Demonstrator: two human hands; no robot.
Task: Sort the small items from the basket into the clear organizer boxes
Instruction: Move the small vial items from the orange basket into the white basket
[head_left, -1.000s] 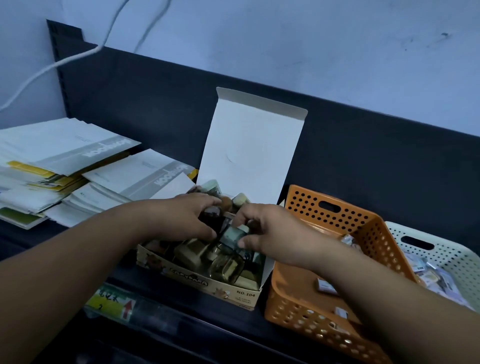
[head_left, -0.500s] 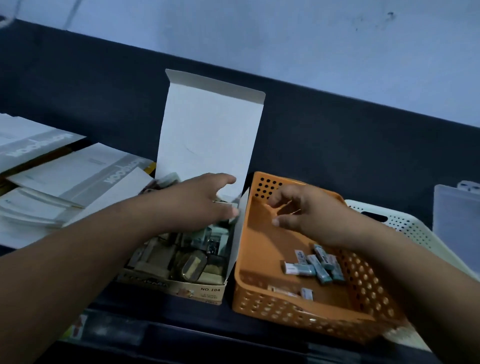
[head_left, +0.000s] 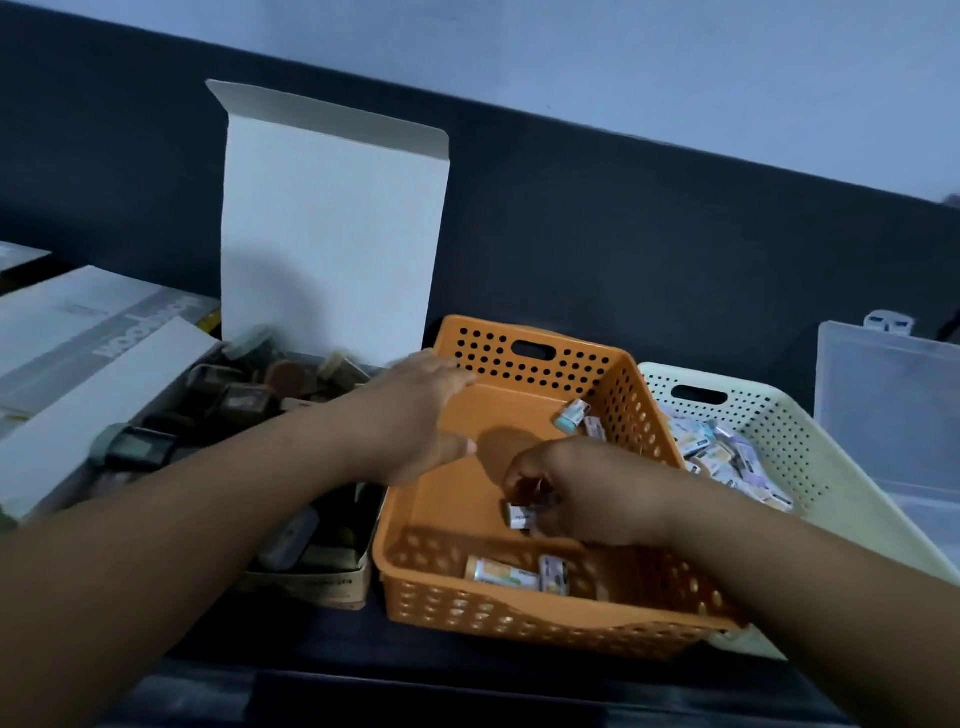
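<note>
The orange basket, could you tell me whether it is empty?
No, several small packets lie in the orange basket, and the right hand pinches one.

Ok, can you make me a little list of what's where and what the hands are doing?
left hand: open, over the left rim of the orange basket
right hand: pinches a small white packet inside that basket
cardboard box: left of the basket, lid up
cream basket: right of it, holds many packets
clear box: far right
</note>
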